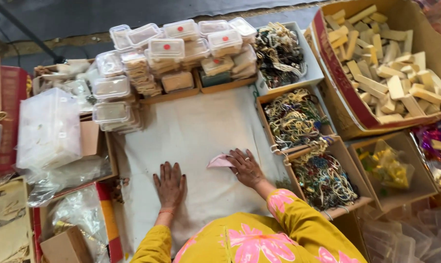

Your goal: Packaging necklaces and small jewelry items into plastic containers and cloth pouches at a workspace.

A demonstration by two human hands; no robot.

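My left hand lies flat, palm down, on a white cloth spread over the work surface, fingers apart and holding nothing. My right hand rests on the cloth a little to the right, its fingers pressing a small pink piece of paper or cloth. Both arms wear yellow sleeves with pink flowers.
Stacked clear plastic boxes with red dots stand behind the cloth. Three trays of beaded jewellery line the right side. A large carton of pale wooden blocks sits at the far right. Plastic bags and cardboard boxes crowd the left.
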